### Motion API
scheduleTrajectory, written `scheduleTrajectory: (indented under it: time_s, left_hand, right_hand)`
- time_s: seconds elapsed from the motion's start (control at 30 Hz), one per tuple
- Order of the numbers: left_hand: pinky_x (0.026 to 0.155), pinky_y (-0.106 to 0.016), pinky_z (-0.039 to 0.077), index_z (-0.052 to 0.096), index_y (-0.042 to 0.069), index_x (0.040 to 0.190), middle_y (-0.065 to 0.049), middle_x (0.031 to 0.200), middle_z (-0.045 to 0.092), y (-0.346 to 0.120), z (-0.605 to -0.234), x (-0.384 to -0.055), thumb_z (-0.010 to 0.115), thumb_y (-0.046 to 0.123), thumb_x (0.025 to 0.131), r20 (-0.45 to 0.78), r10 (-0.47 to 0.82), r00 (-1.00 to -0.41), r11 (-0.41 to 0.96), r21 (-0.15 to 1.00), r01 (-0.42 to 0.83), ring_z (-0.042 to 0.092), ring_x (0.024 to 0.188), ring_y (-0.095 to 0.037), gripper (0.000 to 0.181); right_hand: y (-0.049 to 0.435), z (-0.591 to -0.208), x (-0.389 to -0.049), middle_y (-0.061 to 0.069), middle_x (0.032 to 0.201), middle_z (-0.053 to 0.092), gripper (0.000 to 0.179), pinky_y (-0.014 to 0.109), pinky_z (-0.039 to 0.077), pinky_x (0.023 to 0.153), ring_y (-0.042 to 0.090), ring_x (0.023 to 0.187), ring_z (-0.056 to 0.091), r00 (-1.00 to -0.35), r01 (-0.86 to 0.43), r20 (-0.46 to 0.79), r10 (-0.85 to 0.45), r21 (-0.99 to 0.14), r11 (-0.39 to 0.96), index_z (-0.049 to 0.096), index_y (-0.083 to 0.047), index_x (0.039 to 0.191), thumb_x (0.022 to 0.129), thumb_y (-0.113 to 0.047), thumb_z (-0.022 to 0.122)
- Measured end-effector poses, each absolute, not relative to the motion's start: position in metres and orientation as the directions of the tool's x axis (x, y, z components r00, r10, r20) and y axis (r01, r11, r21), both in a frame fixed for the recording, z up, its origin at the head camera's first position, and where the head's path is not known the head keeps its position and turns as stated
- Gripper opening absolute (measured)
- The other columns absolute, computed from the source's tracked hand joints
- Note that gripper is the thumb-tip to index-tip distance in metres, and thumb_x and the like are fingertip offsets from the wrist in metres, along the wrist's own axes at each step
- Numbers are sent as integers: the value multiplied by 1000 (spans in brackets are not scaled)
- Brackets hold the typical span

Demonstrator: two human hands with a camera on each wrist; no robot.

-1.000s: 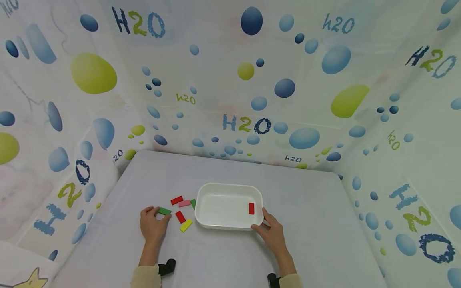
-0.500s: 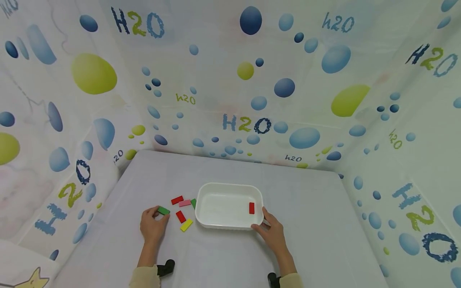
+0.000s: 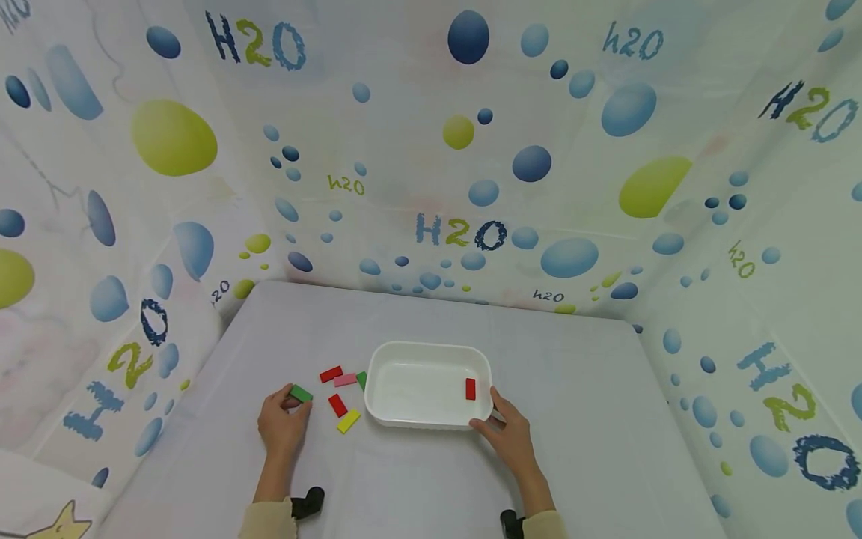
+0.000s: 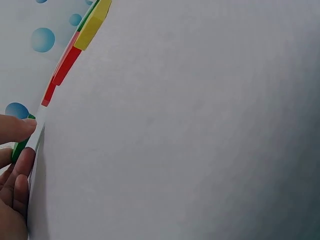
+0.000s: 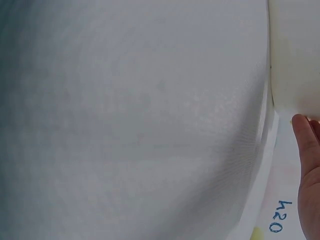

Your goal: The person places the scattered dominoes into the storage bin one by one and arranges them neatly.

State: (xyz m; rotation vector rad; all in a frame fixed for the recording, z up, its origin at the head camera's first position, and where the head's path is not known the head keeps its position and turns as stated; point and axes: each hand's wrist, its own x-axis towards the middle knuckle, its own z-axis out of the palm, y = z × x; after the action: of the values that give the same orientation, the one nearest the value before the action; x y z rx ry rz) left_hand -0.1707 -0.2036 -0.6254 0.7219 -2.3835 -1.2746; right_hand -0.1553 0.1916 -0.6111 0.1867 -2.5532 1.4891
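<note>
My left hand (image 3: 281, 428) pinches a green block (image 3: 300, 393) between thumb and fingertips, close above the table. In the left wrist view the same green block (image 4: 20, 146) shows between the thumb and the fingers. Just right of that hand lie a red block (image 3: 337, 406), a yellow block (image 3: 348, 421), a second red block (image 3: 331, 373) and a pink block (image 3: 345, 379). A white tray (image 3: 417, 427) stands in the middle with one red block (image 3: 470, 389) inside, near its right end. My right hand (image 3: 509, 440) grips the tray's front right corner.
Another green block (image 3: 362, 380) lies against the tray's left side, partly hidden by it. The table (image 3: 592, 419) has a pale cloth. Behind it and at both sides hangs a patterned sheet (image 3: 404, 112) with bubbles and lettering.
My left hand has drawn slightly left with the green block, away from the other blocks, and the block has turned a little. The right hand and tray stay in place.
</note>
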Motion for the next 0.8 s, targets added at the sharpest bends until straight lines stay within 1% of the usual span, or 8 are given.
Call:
scheduleTrajectory:
  time_s: [0.1, 0.2, 0.3, 0.4, 0.5, 0.57, 0.7, 0.8]
  left_hand:
    - [90, -49, 45, 51, -9, 135, -26, 111, 56, -205, -624, -170, 66, 3, 86, 55, -589, -807, 442, 857, -264, 54, 101, -38, 52]
    - [81, -30, 43, 51, -7, 134, -26, 107, 58, -207, -623, -171, 66, 3, 86, 43, -593, -804, 418, 870, -262, 55, 97, -35, 52]
    - [71, -7, 35, 52, -5, 133, -24, 107, 60, -207, -621, -171, 67, 4, 86, 27, -585, -811, 394, 883, -254, 59, 95, -33, 50]
    - [64, 4, 30, 54, -4, 132, -23, 113, 61, -205, -617, -173, 68, 5, 87, 25, -562, -826, 374, 899, -227, 61, 96, -34, 49]
    - [65, 5, 33, 54, -2, 133, -21, 121, 59, -202, -610, -177, 69, 5, 87, 32, -542, -840, 358, 913, -196, 61, 97, -30, 49]
    - [66, 5, 35, 55, 0, 134, -19, 124, 58, -199, -604, -180, 69, 6, 87, 37, -533, -846, 349, 920, -180, 59, 96, -23, 49]
    - [69, 4, 38, 55, 1, 134, -17, 123, 58, -192, -590, -185, 70, 5, 87, 57, -510, -858, 317, 940, -126, 55, 90, -6, 49]
    - [72, 2, 41, 55, 0, 134, -18, 122, 58, -183, -578, -188, 70, 2, 86, 82, -478, -875, 293, 953, -71, 54, 90, -4, 50]
  right_hand:
    - [192, -611, -155, 20, 138, 56, 82, 37, 55, 87, 36, 119, 60, -974, -205, 224, -21, -847, 490, 46, 0, 143, 75, -25, 83]
    - [192, -611, -155, 21, 138, 55, 82, 38, 54, 87, 36, 119, 60, -973, -211, 229, -23, -849, 485, 46, 1, 143, 75, -24, 83]
    - [192, -611, -156, 21, 139, 55, 82, 38, 54, 87, 36, 119, 59, -972, -216, 233, -25, -846, 487, 46, 1, 143, 75, -24, 83]
    - [192, -612, -156, 20, 138, 55, 81, 38, 55, 87, 36, 119, 60, -971, -217, 236, -24, -843, 492, 46, 1, 143, 75, -24, 83]
    - [192, -612, -156, 21, 138, 56, 80, 38, 55, 86, 36, 119, 60, -969, -224, 245, -22, -839, 496, 47, 1, 142, 75, -22, 84]
    - [192, -613, -156, 21, 138, 56, 80, 38, 55, 86, 37, 118, 60, -967, -230, 253, -22, -835, 501, 47, 2, 142, 75, -23, 83]
    - [191, -612, -157, 22, 137, 56, 80, 37, 55, 86, 38, 118, 60, -970, -218, 242, -18, -836, 504, 47, 2, 142, 75, -24, 83]
    - [191, -612, -157, 22, 137, 56, 80, 38, 55, 87, 38, 118, 60, -975, -198, 222, -13, -841, 504, 46, 2, 142, 76, -24, 83]
